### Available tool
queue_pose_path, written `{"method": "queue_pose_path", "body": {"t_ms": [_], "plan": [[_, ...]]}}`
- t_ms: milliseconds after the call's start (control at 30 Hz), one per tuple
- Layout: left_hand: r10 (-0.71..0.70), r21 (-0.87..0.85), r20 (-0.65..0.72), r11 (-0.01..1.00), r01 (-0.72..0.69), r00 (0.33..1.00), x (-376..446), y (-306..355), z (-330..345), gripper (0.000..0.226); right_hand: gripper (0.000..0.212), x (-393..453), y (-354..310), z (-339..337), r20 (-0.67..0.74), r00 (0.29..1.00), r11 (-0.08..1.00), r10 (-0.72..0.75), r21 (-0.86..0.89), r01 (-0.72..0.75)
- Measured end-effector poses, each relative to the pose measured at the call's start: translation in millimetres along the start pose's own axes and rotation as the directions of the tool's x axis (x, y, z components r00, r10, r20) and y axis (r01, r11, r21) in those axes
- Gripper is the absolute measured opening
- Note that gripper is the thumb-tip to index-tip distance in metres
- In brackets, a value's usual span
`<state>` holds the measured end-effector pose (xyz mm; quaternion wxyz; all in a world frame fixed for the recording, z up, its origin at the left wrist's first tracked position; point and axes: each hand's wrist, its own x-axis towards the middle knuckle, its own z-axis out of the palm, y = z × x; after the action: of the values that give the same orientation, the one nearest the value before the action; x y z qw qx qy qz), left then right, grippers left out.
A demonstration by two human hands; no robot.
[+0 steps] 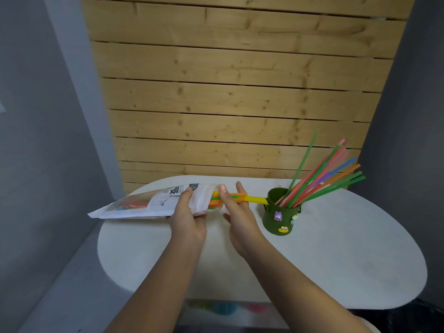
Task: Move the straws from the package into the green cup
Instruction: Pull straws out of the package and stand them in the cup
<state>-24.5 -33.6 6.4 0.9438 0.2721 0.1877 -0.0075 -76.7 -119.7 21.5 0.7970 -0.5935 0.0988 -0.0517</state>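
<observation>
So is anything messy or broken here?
Nothing looks spilled or broken. The green cup stands upright on the table, and its straws all lean out to the right, which is normal. The left hand holds the package off the table while the right hand pulls out a yellow straw.

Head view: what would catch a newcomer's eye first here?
The fan of bright straws leaning out of the green cup at the right of the white table stands out most. Next, at centre, the left hand holds the white straw package off the table while the right hand pinches a few straws, a yellow one pointing at the cup. Behind is a light wooden slat wall.
</observation>
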Motion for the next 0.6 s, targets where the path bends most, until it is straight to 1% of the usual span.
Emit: {"method": "queue_pose_path", "body": {"t_ms": [33, 100, 133, 200, 300, 400, 500, 533, 600], "plan": [[-0.003, 0.001, 0.002, 1.0, 0.003, 1.0, -1, -1, 0, 0.057, 0.085, 2, -2, 2, -0.019, 1.0, 1.0, -0.014, -0.028, 0.014], [-0.007, 0.007, 0.001, 1.0, 0.007, 1.0, -2, -2, 1, 0.055, 0.056, 6, -5, 7, -0.054, 0.997, 0.997, -0.047, -0.071, 0.043], [-0.005, 0.007, 0.001, 1.0, 0.005, 1.0, -2, -2, 1, 0.054, 0.045, 7, -7, 7, -0.059, 0.996, 0.993, -0.073, -0.096, 0.067], [0.005, 0.007, 0.005, 1.0, -0.005, 1.0, 0, -1, 1, 0.054, 0.033, 9, -10, 6, -0.063, 0.989, 0.982, -0.131, -0.146, 0.121], [0.019, -0.005, 0.013, 1.0, -0.019, 1.0, 4, 2, 0, 0.052, 0.036, 6, -26, 4, -0.121, 0.964, 0.962, -0.236, -0.167, 0.215], [0.013, -0.045, -0.003, 0.999, -0.013, 1.0, 7, 2, -1, 0.055, 0.038, 3, -44, 4, -0.199, 0.92, 0.937, -0.339, -0.16, 0.31], [-0.009, -0.058, 0.001, 0.998, 0.009, 1.0, 6, -3, 0, 0.058, 0.053, 5, -57, 7, -0.28, 0.868, 0.912, -0.41, -0.143, 0.385], [-0.014, -0.068, 0.0, 0.998, 0.014, 1.0, 5, -4, 2, 0.058, 0.054, 6, -62, 8, -0.299, 0.852, 0.902, -0.429, -0.102, 0.419], [-0.026, -0.095, -0.006, 0.995, 0.026, 1.0, 3, -6, 6, 0.058, 0.053, 7, -76, 13, -0.325, 0.832, 0.869, -0.45, 0.055, 0.491]]}}
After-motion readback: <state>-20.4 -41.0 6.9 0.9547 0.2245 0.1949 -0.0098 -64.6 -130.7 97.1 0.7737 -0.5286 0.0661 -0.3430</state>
